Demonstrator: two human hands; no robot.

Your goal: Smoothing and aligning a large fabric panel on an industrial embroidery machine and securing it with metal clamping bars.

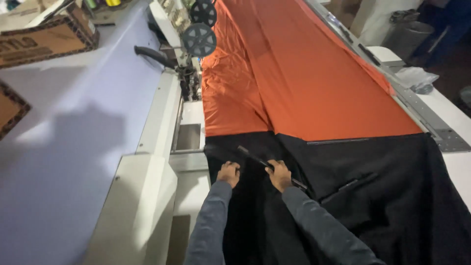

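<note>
Here, low in the frame, the left hand and right hand pinch soft black cloth; it looks floppy, best held at the edge.

Left hand, right hand: closed grips.

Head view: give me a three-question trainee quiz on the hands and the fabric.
1. True or false: both hands rest on the black fabric.
2. Which lies farther from the person? A) the orange fabric B) the black fabric
3. What does the right hand touch?

Key:
1. True. The left hand and the right hand are both on black cloth.
2. A. The orange cloth stretches up the long table past the black.
3. A thin dark strip lying slantwise on the black fabric; whether the fingers close round it cannot be told.
</note>
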